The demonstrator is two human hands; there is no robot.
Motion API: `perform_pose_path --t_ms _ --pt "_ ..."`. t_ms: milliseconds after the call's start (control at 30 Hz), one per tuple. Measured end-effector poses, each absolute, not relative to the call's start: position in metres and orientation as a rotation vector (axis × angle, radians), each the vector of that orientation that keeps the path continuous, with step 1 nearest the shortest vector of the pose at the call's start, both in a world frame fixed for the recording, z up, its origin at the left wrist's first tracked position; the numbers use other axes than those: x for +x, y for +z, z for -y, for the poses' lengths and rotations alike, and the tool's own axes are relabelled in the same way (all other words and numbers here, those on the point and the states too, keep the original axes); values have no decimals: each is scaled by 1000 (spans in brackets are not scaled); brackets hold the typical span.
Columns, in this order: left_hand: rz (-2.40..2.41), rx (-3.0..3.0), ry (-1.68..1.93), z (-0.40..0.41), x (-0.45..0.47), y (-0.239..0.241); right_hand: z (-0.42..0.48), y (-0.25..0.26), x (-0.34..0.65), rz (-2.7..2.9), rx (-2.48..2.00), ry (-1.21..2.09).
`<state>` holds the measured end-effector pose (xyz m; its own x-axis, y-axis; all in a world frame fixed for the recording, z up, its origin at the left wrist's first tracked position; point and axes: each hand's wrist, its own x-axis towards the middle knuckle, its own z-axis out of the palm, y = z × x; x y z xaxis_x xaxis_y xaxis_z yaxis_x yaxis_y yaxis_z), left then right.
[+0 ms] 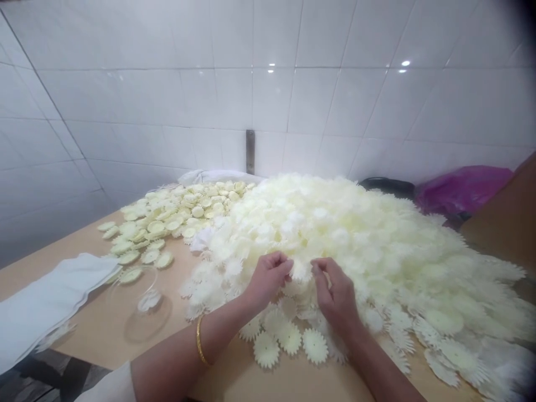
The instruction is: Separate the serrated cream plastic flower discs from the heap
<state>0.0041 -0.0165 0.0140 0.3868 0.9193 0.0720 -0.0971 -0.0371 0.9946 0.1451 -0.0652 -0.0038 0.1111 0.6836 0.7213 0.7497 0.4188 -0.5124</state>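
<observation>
My left hand is closed in a pinch, thumb against forefinger, at the left edge of a pale cream flower-shaped disc with a toothed rim. On the disc's other side, my right hand pinches with thumb and forefinger close to its right edge. Both hands are over the front of a large heap of similar thin discs. Below and between my wrists, several loose discs lie flat on the tabletop, some showing a small centre hole.
Thicker, cup-like pale discs are piled at the back left of the brown table. Nearer stands a clear round container with something white in it. White sheets lie at the left edge. A purple bag sits back right, before a tiled wall.
</observation>
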Motion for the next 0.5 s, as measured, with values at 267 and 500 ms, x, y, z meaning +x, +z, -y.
perform_pose_path --t_ms 267,500 --pt "-798 1267 944 11 -2 -4 63 -4 133 1921 -1192 -480" --pt "-741 1128 888 18 -7 -4 56 -9 127 1960 -1260 -213"
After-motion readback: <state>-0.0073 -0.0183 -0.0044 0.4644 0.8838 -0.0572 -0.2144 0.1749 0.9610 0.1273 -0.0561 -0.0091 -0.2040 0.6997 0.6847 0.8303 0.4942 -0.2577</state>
